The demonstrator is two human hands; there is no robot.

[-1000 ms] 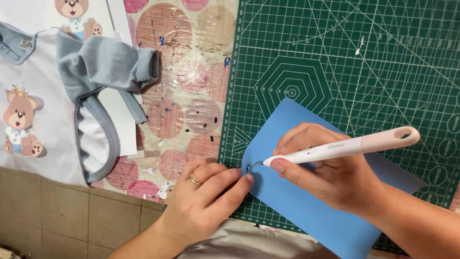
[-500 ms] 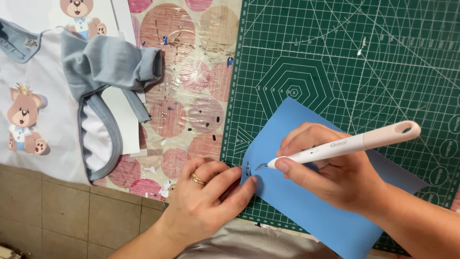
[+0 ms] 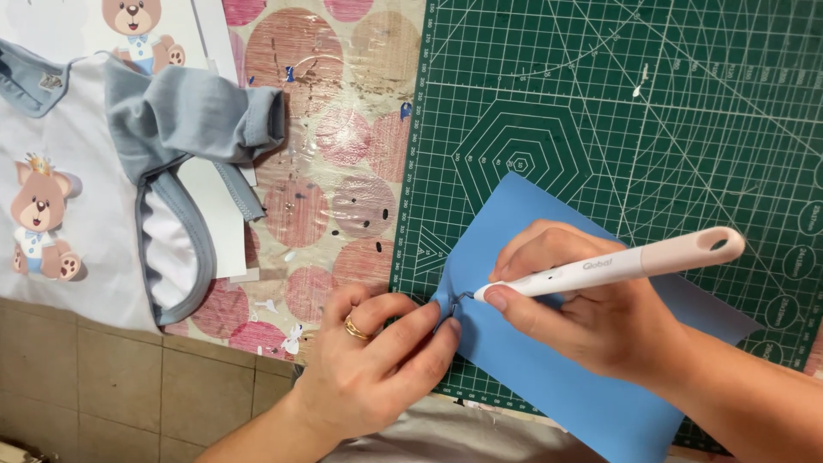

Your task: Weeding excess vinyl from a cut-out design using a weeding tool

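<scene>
Head view looks straight down on a desk with a dark green cutting mat (image 3: 617, 111) printed with a white grid and a hexagon pattern. On the mat lies a blue sheet (image 3: 549, 377), tilted so that one corner points toward the left edge of the mat. The right hand (image 3: 591, 317) lies on the sheet with its fingers closed around a white pen-shaped tool (image 3: 600, 267), held like a pencil; the tool's thicker pale pink end with a hole points to the upper right, and its fine metal tip touches the sheet's left corner. The left hand (image 3: 377, 369), wearing a gold ring (image 3: 353, 328), comes in from below, its fingertips (image 3: 433, 330) pinched on that same corner of the sheet, just beside the tool's tip, where the blue material curls up slightly. Left of the mat, the desk is covered by a tablecloth (image 3: 343, 171) with faded pink and red circles. Farther left lies a white garment (image 3: 77, 214) with grey-blue trim and printed teddy bears, partly over white paper (image 3: 219, 223). Brown floor tiles (image 3: 94, 394) show at the lower left.
</scene>
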